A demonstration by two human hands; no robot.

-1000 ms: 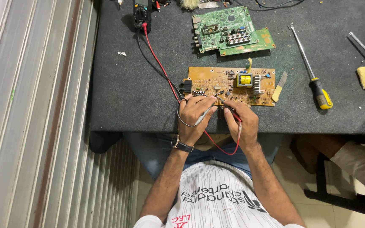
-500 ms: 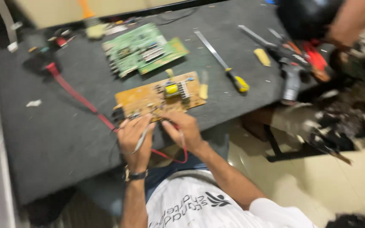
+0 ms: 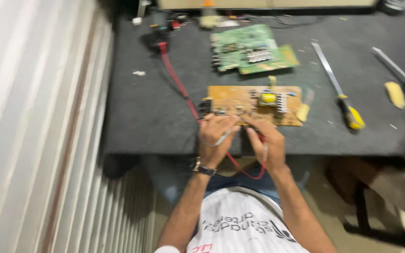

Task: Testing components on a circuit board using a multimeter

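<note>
Matt dark tabletop (image 3: 155,117), metal-shafted, plastic-handled screwdriver (image 3: 338,93).

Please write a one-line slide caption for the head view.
Left hand and right hand hold probes to a brown circuit board on a dark table, green board and screwdriver beyond.

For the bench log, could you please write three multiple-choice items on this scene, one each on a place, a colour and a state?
1. Where does the green circuit board lie relative to the tan circuit board?
A. Farther from the person
B. Nearer to the person
C. Under it

2. What colour is the screwdriver handle?
A. Blue
B. Yellow and black
C. White

3. What are the hands doing?
A. Resting in the lap
B. Lifting the green board
C. Each holding a thin probe at the tan board's near edge

Answers:
1 A, the green board sits beyond the tan one on the dark table.
2 B, as seen right of the tan board.
3 C, the left hand and right hand grip probes, with a red wire running nearby.
</note>
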